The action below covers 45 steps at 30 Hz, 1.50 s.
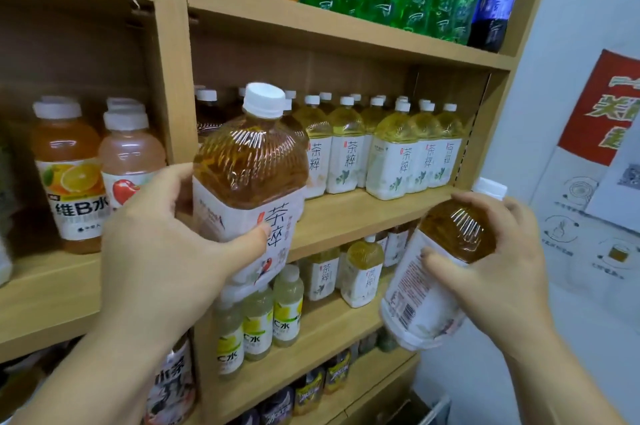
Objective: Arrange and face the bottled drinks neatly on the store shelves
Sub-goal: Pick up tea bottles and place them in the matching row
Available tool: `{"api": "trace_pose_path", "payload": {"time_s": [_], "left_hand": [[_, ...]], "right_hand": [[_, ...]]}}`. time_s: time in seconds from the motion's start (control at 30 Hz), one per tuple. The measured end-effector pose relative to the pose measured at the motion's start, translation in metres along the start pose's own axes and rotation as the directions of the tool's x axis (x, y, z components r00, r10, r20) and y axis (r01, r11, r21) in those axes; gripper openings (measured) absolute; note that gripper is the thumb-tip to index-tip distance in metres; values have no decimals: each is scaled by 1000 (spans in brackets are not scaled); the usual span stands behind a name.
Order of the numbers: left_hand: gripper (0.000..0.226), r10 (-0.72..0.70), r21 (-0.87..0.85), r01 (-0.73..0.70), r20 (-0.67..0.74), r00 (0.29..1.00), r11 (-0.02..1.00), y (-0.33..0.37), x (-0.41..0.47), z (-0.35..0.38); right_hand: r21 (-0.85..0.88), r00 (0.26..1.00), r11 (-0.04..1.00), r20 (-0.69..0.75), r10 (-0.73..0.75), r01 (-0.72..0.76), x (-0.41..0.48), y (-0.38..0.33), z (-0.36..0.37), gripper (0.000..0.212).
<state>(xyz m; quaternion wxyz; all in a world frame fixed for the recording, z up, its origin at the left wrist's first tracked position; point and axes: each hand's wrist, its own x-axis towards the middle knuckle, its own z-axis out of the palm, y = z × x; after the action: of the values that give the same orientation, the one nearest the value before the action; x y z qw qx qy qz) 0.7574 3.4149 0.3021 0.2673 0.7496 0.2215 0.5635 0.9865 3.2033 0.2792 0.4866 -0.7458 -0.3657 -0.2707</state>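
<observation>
Left hand (166,244) grips an upright tea bottle (249,175) at its white label, in front of the middle shelf (363,213). Right hand (491,261) grips a second bottle (433,282), tilted, barcode outward. Both are clear ribbed plastic with square shoulders, amber liquid and white screw caps. Paler bottles (391,154) stand in rows on the wooden shelf.

Your left hand (166,251) holds one tea bottle (249,175) upright before the middle shelf (363,213), near its left edge. Your right hand (498,265) holds a second bottle (433,282), tilted, off the shelf's right edge. Behind both, a row of bottles (391,150) stands along the shelf's back.
</observation>
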Motion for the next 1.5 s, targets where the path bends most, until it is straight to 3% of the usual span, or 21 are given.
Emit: {"api": "trace_pose_path", "payload": {"time_s": [0.17,0.5,0.77,0.93,1.23,1.5], "left_hand": [[60,-2,48,5,-62,998,999,-11,11,18],[60,-118,290,177,-213,970,941,-18,10,63],[91,-87,438,261,-378,922,860,-6,2,90],[93,-21,593,266,-387,922,760,-13,5,106],[83,228,777,114,-317,921,619,-24,-1,110],[66,241,852,90,-245,939,516,-36,2,105]], "right_hand": [[7,1000,1000,6,-12,12,21,19,11,69],[193,955,951,125,-269,243,94,20,71,73],[260,919,907,127,-373,332,129,40,113,69],[206,898,900,143,-415,383,140,41,130,69],[156,893,905,167,-418,395,146,43,138,74],[165,888,905,188,-420,393,147,44,139,73]]}}
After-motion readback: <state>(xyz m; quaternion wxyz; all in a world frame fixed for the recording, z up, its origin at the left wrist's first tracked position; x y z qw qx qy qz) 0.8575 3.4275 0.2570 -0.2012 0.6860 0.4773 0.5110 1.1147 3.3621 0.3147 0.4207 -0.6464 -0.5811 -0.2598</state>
